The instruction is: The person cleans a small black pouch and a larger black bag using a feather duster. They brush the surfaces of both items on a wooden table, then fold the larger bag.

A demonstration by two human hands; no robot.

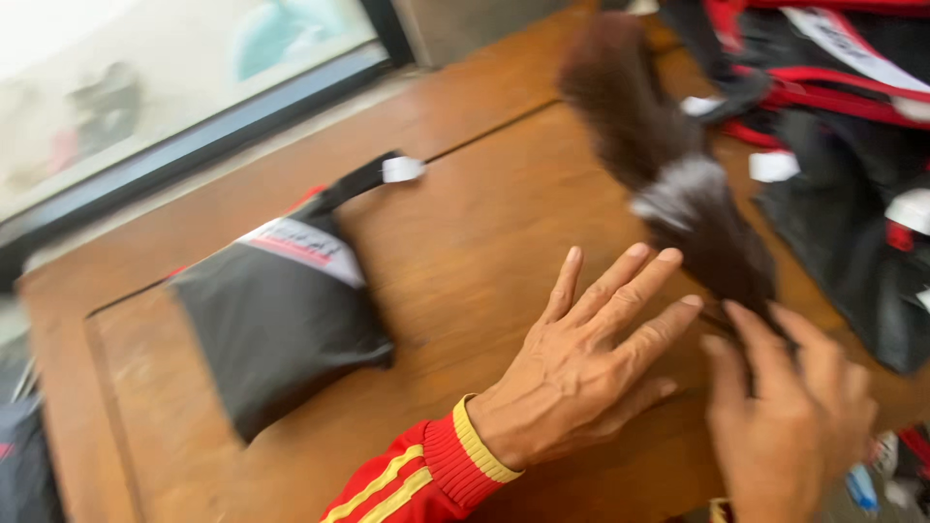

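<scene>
The left hand [581, 373] lay flat on the wooden bench [455, 252], fingers spread, holding nothing. The right hand [790, 416] reached the near end of a dark, blurred feather duster [668, 165]; I could not tell its grip. A folded black bag [276, 320] lay well left.

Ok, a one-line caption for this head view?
Right hand grips a brown feather duster on a wooden table; open left hand beside it.
</scene>
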